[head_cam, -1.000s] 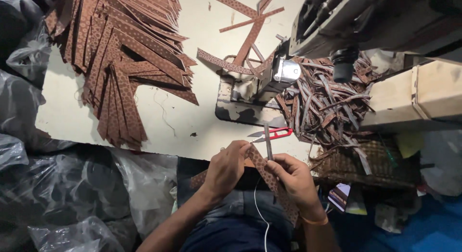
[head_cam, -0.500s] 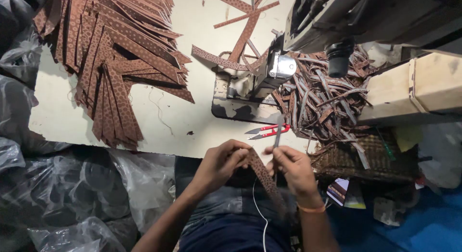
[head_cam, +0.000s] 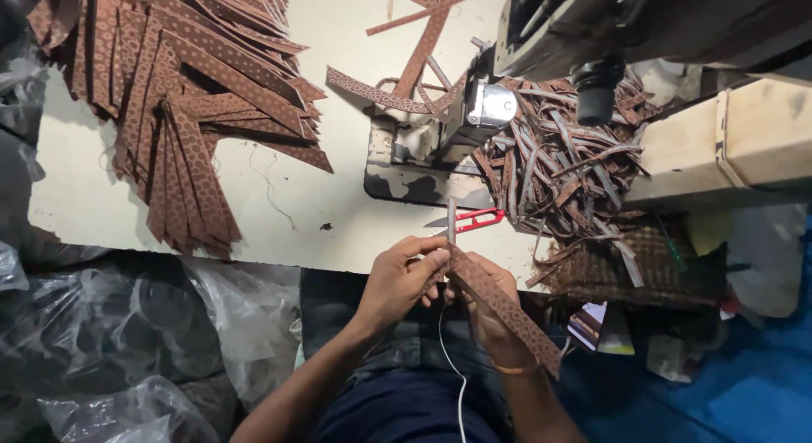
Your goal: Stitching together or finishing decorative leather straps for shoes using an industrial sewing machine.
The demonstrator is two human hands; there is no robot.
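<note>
- Holding 1 brown patterned strap (head_cam: 499, 303) over our lap, just off the near edge of the bench (head_cam: 338, 231), we keep it close to the body, likely so both hands can work its upper end.
- Our left hand (head_cam: 397, 282) is curled, fingers and thumb pinched on the strap's top end; it grips nothing else that we can see.
- Our right hand (head_cam: 491, 312) lies under the strap, largely hidden by it; the fingers seem wrapped around the band from below, though we cannot tell how tightly.
- The strap runs from between the 2 hands down to the right, past the right wrist, its free end hanging clear of the bench.
- A red-handled thread snip (head_cam: 465, 220) lies on the bench at its near edge, just beyond our fingertips, blades pointing left; it looks parked there for a quick reach.
- A thin white cord (head_cam: 448, 350) drops from the hands across our lap.
- The sewing machine (head_cam: 541, 37) sits toward the far right of the bench, with a heap of cut strap pieces (head_cam: 567, 164) beside it at the right edge.
- A fanned stack of finished-looking straps (head_cam: 178, 96) fills the far left corner, well apart from our hands, kept separate from the heap.
</note>
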